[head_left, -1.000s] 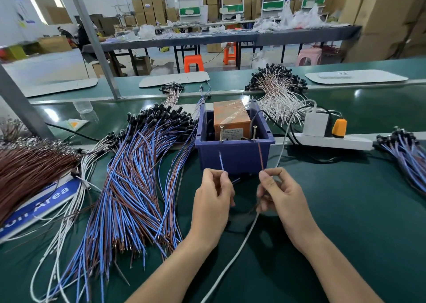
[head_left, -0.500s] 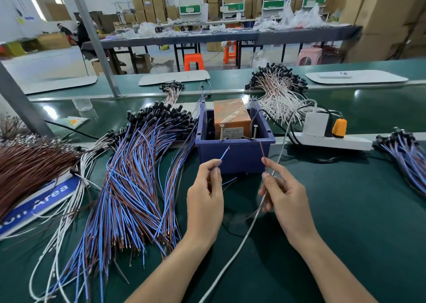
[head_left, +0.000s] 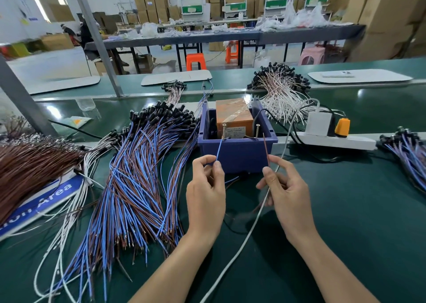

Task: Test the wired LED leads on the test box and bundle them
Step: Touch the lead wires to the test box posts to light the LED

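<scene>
Worktop [head_left: 345, 210] in green is carrying everything, and the blue test box [head_left: 237, 155] is sitting at its middle, so places below are given from that box. Left of the box a big fan of blue-and-brown LED leads [head_left: 129, 187] is lying spread out, black heads toward the far side, bare ends toward the person. Behind the box to the right a heap of white-and-brown leads [head_left: 279, 95] is resting, and just right of the box a white power strip [head_left: 334, 141] is lying with a white adapter and an orange plug in it.

Inside the box an orange unit [head_left: 232, 116] is standing, with two upright screws at the near rim: the left screw [head_left: 223, 131] and the right screw [head_left: 257, 131].

Directly in front of the box, the left hand [head_left: 206, 194] is pinching a blue wire [head_left: 218, 151] between thumb and fingers, its tip reaching the base of the left screw — whether it is truly touching cannot be told. The right hand [head_left: 288, 192] is gripping a brown wire [head_left: 265, 149], whose tip is standing just right of the right screw, seemingly not yet on it.

To do this step well, both stripped tips probably need to be pressing on bare screw metal at once — the brown one looks due a small nudge leftward. Holding close to the tips should be keeping them from bending away. The LED head of this lead is hidden below the hands, so it would be worth keeping it where its glow can be seen.
</scene>
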A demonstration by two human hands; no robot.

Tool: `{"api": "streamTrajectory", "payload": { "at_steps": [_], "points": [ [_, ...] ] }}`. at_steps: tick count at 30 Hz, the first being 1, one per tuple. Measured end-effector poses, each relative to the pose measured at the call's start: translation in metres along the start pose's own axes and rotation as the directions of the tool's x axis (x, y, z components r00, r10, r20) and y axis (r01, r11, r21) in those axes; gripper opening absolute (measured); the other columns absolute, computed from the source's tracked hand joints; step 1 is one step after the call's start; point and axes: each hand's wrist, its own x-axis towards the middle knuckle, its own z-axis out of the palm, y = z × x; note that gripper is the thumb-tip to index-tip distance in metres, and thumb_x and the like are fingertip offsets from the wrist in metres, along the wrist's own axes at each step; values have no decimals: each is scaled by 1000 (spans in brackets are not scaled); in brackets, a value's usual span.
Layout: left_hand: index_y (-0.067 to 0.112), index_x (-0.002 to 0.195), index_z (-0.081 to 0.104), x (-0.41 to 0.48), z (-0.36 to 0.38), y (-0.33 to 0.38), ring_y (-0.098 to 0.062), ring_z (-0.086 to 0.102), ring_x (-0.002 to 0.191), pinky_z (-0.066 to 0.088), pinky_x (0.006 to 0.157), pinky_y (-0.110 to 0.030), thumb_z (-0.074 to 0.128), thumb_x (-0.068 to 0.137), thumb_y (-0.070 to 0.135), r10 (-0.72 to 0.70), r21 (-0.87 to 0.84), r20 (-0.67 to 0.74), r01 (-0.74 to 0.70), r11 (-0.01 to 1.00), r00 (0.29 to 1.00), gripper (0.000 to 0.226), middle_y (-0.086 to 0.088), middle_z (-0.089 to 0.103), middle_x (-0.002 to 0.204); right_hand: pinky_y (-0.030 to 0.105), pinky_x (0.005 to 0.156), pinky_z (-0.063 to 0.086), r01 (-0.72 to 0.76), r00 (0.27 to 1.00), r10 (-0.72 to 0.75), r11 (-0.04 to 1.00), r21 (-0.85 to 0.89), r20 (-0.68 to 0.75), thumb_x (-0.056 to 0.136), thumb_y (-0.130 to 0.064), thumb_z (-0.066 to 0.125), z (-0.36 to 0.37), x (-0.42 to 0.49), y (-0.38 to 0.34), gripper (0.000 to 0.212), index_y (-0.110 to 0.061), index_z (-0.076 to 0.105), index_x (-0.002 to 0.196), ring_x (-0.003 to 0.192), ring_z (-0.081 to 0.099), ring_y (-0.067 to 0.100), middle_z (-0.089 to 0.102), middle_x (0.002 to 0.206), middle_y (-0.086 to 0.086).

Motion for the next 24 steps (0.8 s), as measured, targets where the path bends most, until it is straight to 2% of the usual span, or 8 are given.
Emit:
{"api": "streamTrajectory", "payload": {
  "at_steps": [3, 9, 14, 19, 24],
  "points": [
    [38, 102, 49, 1, 1, -2, -10, 51, 54, 43, 50, -33, 50, 105, 36, -8, 3, -2, 8, 1000, 1000, 4, 15, 60, 70, 20, 48, 48, -3, 1000, 3, 1000, -16, -9, 100, -33, 62, 0, 2, 2, 28, -37, 61, 128, 50, 52, 7, 72, 73, 3],
    [36, 104, 50, 1, 2, -5, -8, 51, 54, 41, 50, -25, 49, 105, 35, -38, -13, 2, 38, 999, 999, 1, 18, 60, 69, 19, 49, 48, -3, 1000, 3, 999, -41, -3, 100, -36, 61, 1, 4, 5, 30, -38, 61, 129, 51, 53, 6, 73, 74, 1],
    [35, 105, 51, 2, 3, -4, -10, 57, 60, 47, 54, -33, 50, 105, 33, -49, -19, 4, 49, 999, 999, 1, 15, 64, 77, 20, 49, 49, 1, 1000, -1, 999, -51, 3, 99, -38, 61, 2, 5, 8, 30, -40, 60, 129, 51, 53, 7, 73, 75, 0],
    [35, 104, 51, 1, 3, -4, -11, 59, 63, 49, 57, -34, 51, 105, 33, -62, -13, 15, 62, 998, 998, 2, 17, 65, 81, 24, 49, 51, 16, 1000, -14, 998, -68, 20, 100, -40, 61, 2, 6, 10, 29, -44, 60, 129, 50, 52, 5, 73, 76, 0],
    [35, 102, 52, 1, 4, -3, -10, 63, 71, 50, 63, -28, 52, 104, 30, -71, -13, 7, 71, 997, 997, 5, 21, 66, 86, 22, 52, 53, 39, 999, -35, 995, -92, 38, 97, -52, 59, 2, 4, 8, 29, -50, 60, 126, 62, 62, 5, 74, 75, -3]
  ]
}}
